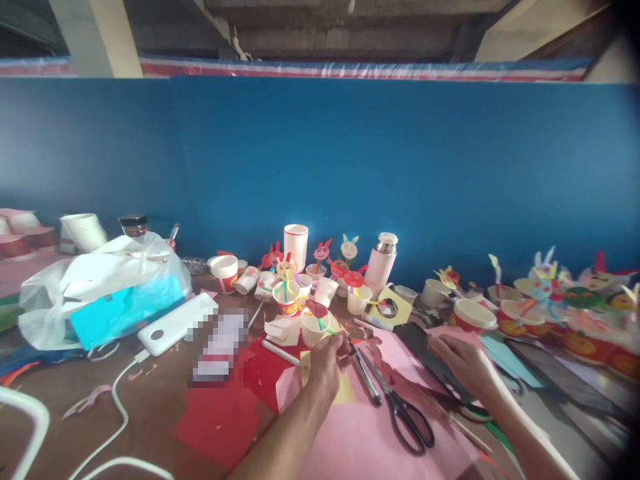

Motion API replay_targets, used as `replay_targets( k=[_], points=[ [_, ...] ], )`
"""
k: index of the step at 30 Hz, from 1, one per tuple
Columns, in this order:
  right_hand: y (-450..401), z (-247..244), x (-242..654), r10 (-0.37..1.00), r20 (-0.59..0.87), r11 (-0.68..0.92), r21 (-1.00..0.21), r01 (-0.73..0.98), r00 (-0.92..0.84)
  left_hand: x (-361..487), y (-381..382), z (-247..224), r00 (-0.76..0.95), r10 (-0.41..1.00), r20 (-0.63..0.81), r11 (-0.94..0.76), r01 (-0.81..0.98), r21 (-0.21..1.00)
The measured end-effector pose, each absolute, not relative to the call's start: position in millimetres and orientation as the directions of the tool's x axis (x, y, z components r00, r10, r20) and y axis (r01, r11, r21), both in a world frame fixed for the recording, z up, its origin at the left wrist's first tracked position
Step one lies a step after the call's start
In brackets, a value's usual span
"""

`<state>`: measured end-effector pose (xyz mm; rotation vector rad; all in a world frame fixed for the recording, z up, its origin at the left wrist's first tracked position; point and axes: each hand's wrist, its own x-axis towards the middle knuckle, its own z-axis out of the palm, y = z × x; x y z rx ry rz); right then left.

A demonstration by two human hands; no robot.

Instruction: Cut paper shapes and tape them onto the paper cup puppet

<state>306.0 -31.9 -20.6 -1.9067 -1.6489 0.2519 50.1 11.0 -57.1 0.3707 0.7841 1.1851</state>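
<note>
My left hand (327,363) is closed at the centre of the table, its fingertips curled together near a white paper cup (315,327) with a red paper face; whatever it may pinch is too small to name. To the right, my right hand (453,353) has its fingers pressed together over the edge of a black flat case (425,357); its grip is unclear. Between the hands lie black-handled scissors (400,413) and a black-and-silver pen (367,380) on pink paper (360,440). Yellow paper (344,390) shows under my left wrist.
Cups with paper animal figures (286,270) line the back, beside a pink thermos (381,263). More decorated cups (520,320) crowd the right. At left are a plastic bag (45,303), a white power bank (173,327) with a cable, and red paper (217,420).
</note>
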Motion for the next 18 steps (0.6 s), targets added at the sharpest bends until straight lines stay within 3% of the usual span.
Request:
replay_targets(
  k=[6, 18],
  points=[
    [-24, -24, 311, 0.927, 0.291, -0.034, -0.564, 0.825, 0.236, 48, 14, -57, 0.168, 0.922, -0.349, 0.364, -0.685, 0.631],
    [-20, -10, 271, 0.941, 0.254, -0.063, -0.523, 0.850, 0.225, 46, 17, -56, 0.203, 0.918, -0.341, 0.384, -0.671, 0.635]
  ],
)
